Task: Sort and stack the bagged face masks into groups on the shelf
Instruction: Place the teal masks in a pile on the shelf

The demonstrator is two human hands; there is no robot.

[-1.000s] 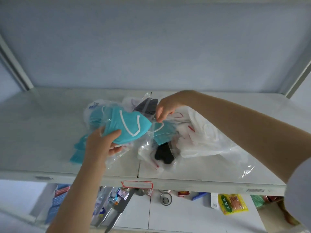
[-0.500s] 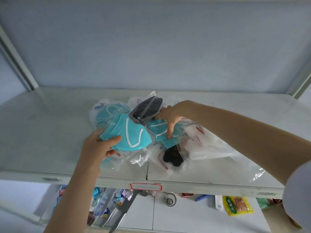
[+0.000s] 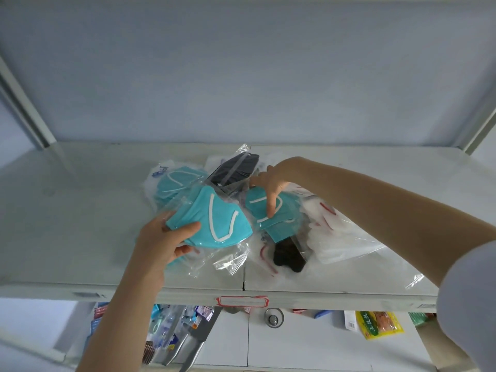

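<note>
Partly buried, the pile of bagged masks sits mid-shelf (image 3: 80,210), so we cannot count the bags. Our left hand (image 3: 163,240) is clamped on a teal mask (image 3: 214,224) in crinkled clear plastic, thumb on top and fingers underneath, held just above the shelf's front half. Its white strap curves across smooth, domed fabric. Our right hand (image 3: 271,183) lies on a second teal bagged mask (image 3: 276,210), index finger pressing down; whether the other fingers grip anything we cannot tell, as the palm hides them. Behind, a dark grey mask (image 3: 236,167) tilts up in its bag, and another teal one (image 3: 174,181) lies flat at the left. A black mask (image 3: 288,256) shows only its lower edge. White masks (image 3: 346,237) with red ear loops blur together under glossy film at the right. Below the shelf, a yellow packet (image 3: 378,323) is partly cut off by its edge.
</note>
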